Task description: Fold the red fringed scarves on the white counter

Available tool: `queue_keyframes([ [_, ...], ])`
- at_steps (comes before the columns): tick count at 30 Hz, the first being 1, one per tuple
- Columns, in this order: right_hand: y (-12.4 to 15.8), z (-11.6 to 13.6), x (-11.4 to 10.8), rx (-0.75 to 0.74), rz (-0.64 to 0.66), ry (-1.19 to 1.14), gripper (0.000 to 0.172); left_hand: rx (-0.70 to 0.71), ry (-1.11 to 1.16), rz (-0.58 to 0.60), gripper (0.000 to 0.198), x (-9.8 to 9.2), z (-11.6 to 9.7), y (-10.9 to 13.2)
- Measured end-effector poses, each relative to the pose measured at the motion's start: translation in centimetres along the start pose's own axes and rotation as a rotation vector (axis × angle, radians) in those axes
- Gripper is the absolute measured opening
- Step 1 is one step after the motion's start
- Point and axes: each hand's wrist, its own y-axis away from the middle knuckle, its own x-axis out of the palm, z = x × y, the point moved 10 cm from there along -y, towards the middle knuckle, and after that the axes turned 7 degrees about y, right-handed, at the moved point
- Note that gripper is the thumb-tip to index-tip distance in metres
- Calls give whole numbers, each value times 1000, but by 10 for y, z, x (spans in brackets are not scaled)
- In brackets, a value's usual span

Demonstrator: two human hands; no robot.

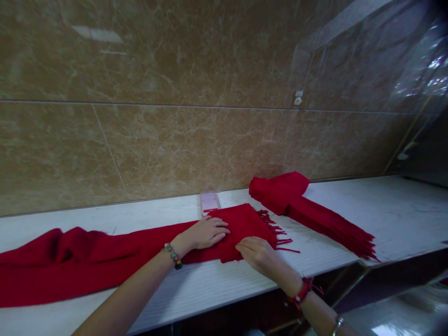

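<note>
A long red scarf [150,245] stretches along the white counter, its left part rumpled and its right end folded over with fringe sticking out. Flat on the folded part lies my left hand [207,232], fingers extended, a ring on one finger. My right hand [258,253] is closed at the near edge of the fold, thumb and fingers pressed together on the cloth. The fingertips are partly hidden against the fabric. To the right, a second red scarf [280,191] lies bunched, its fringed tail reaching toward the counter's front edge.
A small clear and pinkish packet [210,201] lies behind the fold, near the wall. The brown marbled wall [175,149] bounds the back of the white counter [388,205]. Below the front edge are dark shelf spaces, with shiny plastic [402,310] at lower right.
</note>
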Motion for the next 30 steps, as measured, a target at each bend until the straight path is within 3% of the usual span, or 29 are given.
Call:
queue_keyframes([
  [4,-3,1,-2,27,18,8,19,-264,-123,-112,24,-12,46,-3],
  [8,-4,1,-3,28,22,16,16,-446,-117,-154,30,-13,66,-4],
  [11,-2,1,1,15,51,33,14,-506,-164,-106,20,-10,77,-8],
  [15,0,1,6,6,83,42,18,-496,-202,-102,27,-14,87,-13],
  [20,0,0,8,26,93,43,21,-401,-196,-74,32,-4,68,-24],
  [23,-2,1,5,24,93,35,18,-188,-85,-86,33,5,32,-31],
  [26,-3,2,2,18,77,52,14,-9,46,37,39,25,8,-28],
  [28,-3,2,1,13,73,66,13,-18,86,122,42,38,12,-23],
  [30,-3,3,0,8,74,69,14,-77,83,133,44,42,26,-19],
])
